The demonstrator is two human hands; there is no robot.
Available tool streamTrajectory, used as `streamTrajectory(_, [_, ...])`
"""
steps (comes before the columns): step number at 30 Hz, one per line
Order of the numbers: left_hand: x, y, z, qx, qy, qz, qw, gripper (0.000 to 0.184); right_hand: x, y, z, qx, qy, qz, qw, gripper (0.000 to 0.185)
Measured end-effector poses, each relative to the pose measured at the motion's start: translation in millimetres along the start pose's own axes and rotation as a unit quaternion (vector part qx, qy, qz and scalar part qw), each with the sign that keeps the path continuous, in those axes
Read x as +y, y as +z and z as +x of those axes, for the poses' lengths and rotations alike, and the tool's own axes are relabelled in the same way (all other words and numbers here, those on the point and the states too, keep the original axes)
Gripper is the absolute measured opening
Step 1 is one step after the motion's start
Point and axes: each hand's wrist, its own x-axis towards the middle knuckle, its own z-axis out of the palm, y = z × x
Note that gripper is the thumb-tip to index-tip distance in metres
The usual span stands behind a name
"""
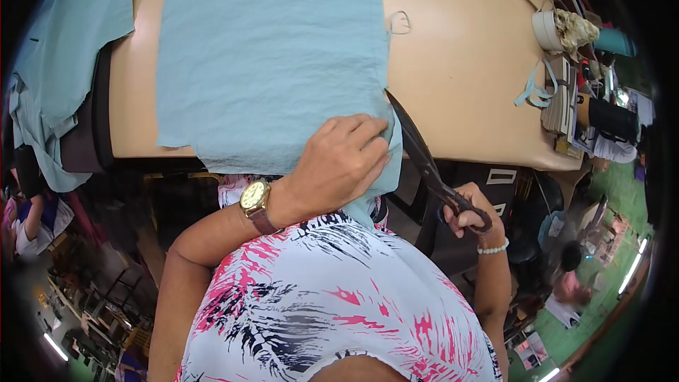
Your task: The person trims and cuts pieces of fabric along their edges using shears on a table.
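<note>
Cloth is draped over the near edge of the tabletop, its right side pinched by the left hand, seemingly for steadiness; scissors are clamped in the right hand, grip closed, tips at that side.

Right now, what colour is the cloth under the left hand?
Light blue cloth, clearest in the head view.

The cloth lay on the table, ahead of the left hand, which rested on its near right corner. Scissors reached from within the right hand forward and leftward to the cloth's right edge. Another cloth hung over the table's side, left of the left hand. Ahead and right of the right hand were a strip, a stack and, farther on, a container.
</note>
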Motion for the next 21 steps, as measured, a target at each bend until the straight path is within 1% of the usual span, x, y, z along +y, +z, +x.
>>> streamTrajectory(4, [0,-2,0,-0.003,0.012,0.015,1.000,0.016,-11,-5,14,-0.027,-0.031,0.005,0.999,0.044])
streamTrajectory(8, [3,-7,1,-0.018,0.003,0.014,1.000,0.015,-19,-4,19,-0.038,-0.034,0.005,0.999,0.043])
streamTrajectory(10, [1,-4,1,-0.012,0.016,0.019,1.000,0.014,-21,-2,20,-0.039,-0.028,0.011,0.999,0.043])
streamTrajectory(11, [1,-3,2,-0.010,0.023,0.021,0.999,0.014,-20,-1,20,-0.042,-0.028,0.029,0.998,0.044])
streamTrajectory(14, [3,-7,3,-0.047,0.021,0.020,0.998,0.013,-14,3,21,-0.054,-0.032,0.081,0.995,0.045])
streamTrajectory(17, [1,-5,1,-0.030,0.032,0.012,0.999,0.012,-2,7,22,-0.068,-0.038,0.127,0.989,0.047])
streamTrajectory(21, [1,-3,1,-0.033,0.031,0.006,0.999,0.011,9,14,23,-0.084,-0.054,0.175,0.979,0.050])
